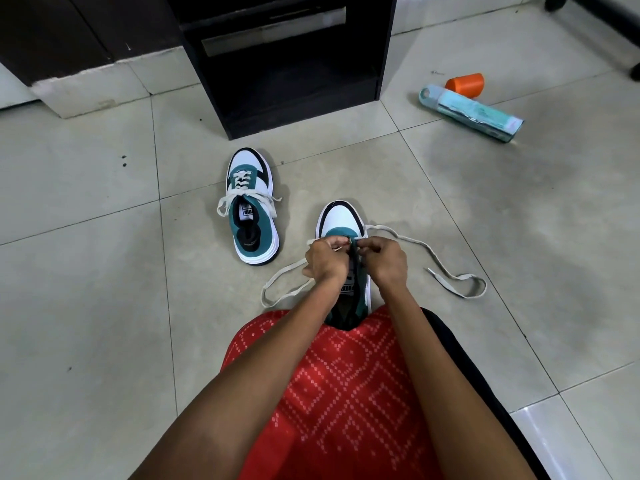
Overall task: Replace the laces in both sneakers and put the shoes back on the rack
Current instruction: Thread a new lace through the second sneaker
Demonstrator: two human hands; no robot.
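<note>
Two white, teal and black sneakers stand on the tiled floor. The left sneaker is laced with a cream lace tied in a bow. The right sneaker sits between my knees, toe pointing away. My left hand and my right hand meet over its eyelets, each pinching the cream lace. The lace's loose ends trail on the floor to the left and right of the shoe. The heel of that shoe is hidden by my red patterned clothing. The black rack stands behind the shoes, its low shelf open.
A teal tube-shaped pack and an orange cup lie on the floor at the right. A dark cabinet stands at the far left, and a chair base at the top right corner.
</note>
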